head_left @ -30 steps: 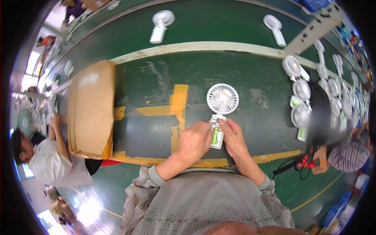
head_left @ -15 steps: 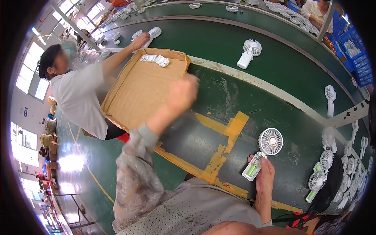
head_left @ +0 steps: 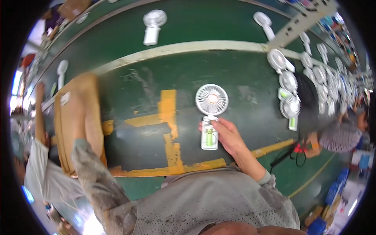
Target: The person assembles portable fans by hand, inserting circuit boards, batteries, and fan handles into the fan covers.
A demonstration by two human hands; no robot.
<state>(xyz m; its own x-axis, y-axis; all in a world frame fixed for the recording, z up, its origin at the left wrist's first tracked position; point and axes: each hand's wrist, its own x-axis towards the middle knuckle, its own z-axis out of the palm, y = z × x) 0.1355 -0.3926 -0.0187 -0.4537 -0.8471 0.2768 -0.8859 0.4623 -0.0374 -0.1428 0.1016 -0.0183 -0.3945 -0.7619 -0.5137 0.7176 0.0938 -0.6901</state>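
Note:
My right hand (head_left: 232, 138) is closed around a small white handheld fan (head_left: 209, 143), which lies face up over the table. Its round grille is at the far end, and the opened handle shows a green battery cell and thin wires. Off to the left, my left arm reaches into a shallow cardboard tray (head_left: 91, 84). My left hand (head_left: 77, 102) is smeared by motion, so its fingers cannot be made out. Near it in the tray lie white plastic pieces (head_left: 65, 98).
A co-worker's arm (head_left: 40, 113) reaches past the tray's left side. Beyond a pale rail, a green conveyor (head_left: 207, 23) carries a white fan (head_left: 152, 35). More fans (head_left: 289, 81) are crowded at the right, by a black object (head_left: 307, 98). Yellow tape (head_left: 168, 105) marks the table.
My view has swung to the right, so the tray and co-worker now appear farther left. My left hand has gone farther down toward the white pieces. The right hand still holds the fan.

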